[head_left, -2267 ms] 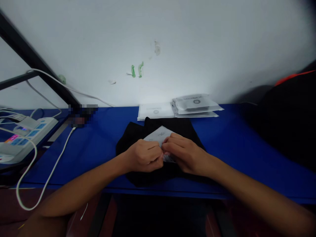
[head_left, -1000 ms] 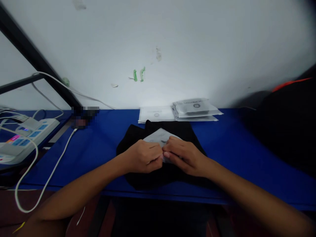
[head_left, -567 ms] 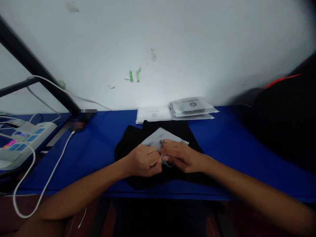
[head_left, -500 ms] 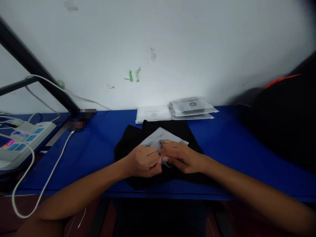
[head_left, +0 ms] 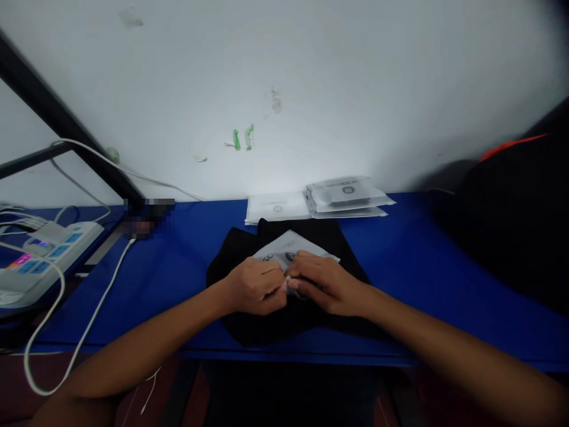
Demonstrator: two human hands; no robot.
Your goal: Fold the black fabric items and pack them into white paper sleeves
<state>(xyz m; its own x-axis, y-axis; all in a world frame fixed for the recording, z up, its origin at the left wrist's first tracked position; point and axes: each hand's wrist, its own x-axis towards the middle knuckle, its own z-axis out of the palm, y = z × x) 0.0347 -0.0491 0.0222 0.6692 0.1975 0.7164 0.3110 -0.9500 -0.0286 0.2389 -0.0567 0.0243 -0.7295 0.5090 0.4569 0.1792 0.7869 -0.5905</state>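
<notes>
Both hands meet at the near corner of a frosted plastic bag point(head_left: 293, 241) with dark printing on it. The bag lies turned like a diamond over a folded black cloth point(head_left: 242, 243) on the blue table. My left hand point(head_left: 258, 286) is closed in a pinch on the bag's edge. Against it, my right hand point(head_left: 331, 284) pinches the same edge with thumb and fingers, a small white bit showing between the two hands. My fingers cover the bag's near part, so what lies beneath them is hidden.
Flat printed plastic bags point(head_left: 349, 193) lie stacked against the wall, beside another white bag point(head_left: 278, 207). A power strip point(head_left: 66, 252) with white cables point(head_left: 93, 320) is at left. A large black object with an orange edge point(head_left: 511, 145) stands at right.
My left hand has shifted slightly left, and the white bit between my fingertips shows more. The bag and the black cloth stay in place.
</notes>
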